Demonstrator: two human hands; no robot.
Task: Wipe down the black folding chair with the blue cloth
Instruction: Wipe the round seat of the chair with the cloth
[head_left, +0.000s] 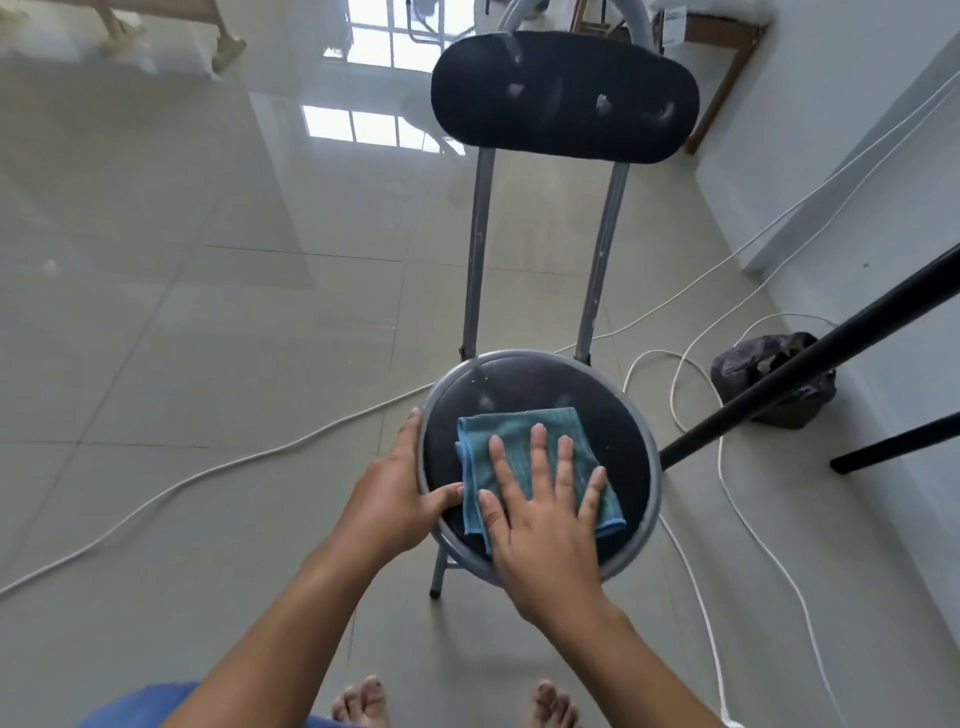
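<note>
Head camera looks down past your forearms at the black folding chair (540, 395), which stands on the pale tiled floor (208, 338) straight ahead of your bare feet (363, 704). Its round black seat (618, 410), ringed by a grey metal rim, lies right under your hands, and two grey tubes rise from the seat's far edge to the oval black backrest (563, 96), which carries several pale smudges. Your blue cloth (519, 441) lies folded on the seat, a little toward the near side. Your right hand (545, 514) lies flat on top of it, palm down, fingers straight and spread, pressing the cloth against the seat without curling round it. Your left hand (400, 493) grips the seat's left rim: the fingers wrap over the outside of the ring and the thumb reaches across the black padding until its tip sits just beside the cloth's left edge. White cords (218, 467) snake over the floor on both sides of the chair. To the right, a black bag (769, 379) sits on the floor against the white wall, with dark slanted legs (810, 364) of some stand crossing in front of it. Wooden furniture legs (722, 88) show at the top right behind the backrest.
</note>
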